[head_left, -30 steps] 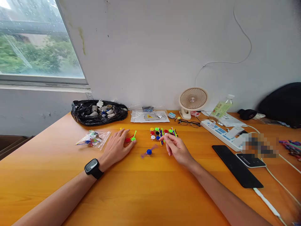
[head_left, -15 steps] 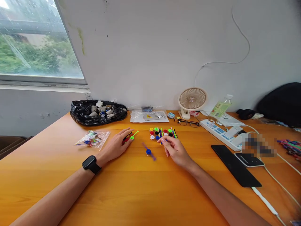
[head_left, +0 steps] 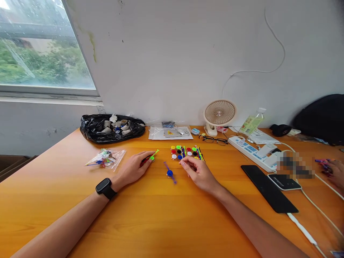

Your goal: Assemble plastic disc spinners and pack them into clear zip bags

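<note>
A blue toy spinner with a round middle and two thin arms, its arms blurred, lies on the table between my hands. My left hand rests to its left, fingers and thumb curled around small red and dark plastic pieces, with a green stick piece poking out past the fingertips. To the right of the blue spinner, my right hand is closed, its thumb and fingertips drawn together, and nothing shows between them. Just beyond it are rows of coloured discs and a bundle of thin sticks.
A clear bag of pieces and a black plastic bag lie left. Farther back stand a fan and glasses. A power strip, black phone-like slab and another person's hand are at right.
The fingers of my left hand have drawn in around the pieces. The blue spinner's arms have turned slightly. Another person's hand has come in at the right edge, over the coloured pieces there.
</note>
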`<action>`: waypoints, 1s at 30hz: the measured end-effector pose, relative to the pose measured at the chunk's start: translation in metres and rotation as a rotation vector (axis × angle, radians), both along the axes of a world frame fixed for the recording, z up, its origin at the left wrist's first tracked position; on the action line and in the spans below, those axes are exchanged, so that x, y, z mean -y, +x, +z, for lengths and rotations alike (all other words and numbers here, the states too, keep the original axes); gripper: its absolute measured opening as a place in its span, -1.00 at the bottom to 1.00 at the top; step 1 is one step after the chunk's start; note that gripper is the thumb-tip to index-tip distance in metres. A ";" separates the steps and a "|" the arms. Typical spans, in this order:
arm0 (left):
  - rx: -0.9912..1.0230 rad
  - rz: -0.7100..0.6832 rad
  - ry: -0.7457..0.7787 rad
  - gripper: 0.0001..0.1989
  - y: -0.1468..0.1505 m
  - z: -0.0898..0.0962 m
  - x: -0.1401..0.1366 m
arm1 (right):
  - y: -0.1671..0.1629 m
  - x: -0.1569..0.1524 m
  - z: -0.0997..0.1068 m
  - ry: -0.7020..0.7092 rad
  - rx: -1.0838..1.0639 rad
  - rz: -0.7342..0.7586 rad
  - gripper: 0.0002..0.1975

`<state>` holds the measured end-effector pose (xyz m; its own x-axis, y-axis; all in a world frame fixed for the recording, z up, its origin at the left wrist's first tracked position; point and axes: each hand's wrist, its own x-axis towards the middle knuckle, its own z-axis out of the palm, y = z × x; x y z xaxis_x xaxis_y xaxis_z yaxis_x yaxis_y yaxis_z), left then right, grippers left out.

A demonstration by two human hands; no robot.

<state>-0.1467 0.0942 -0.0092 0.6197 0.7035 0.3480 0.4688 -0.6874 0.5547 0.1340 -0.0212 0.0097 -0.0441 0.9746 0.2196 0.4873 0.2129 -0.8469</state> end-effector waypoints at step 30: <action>-0.005 -0.219 -0.052 -0.60 0.013 0.004 0.031 | -0.005 0.006 -0.004 0.033 0.287 0.043 -0.82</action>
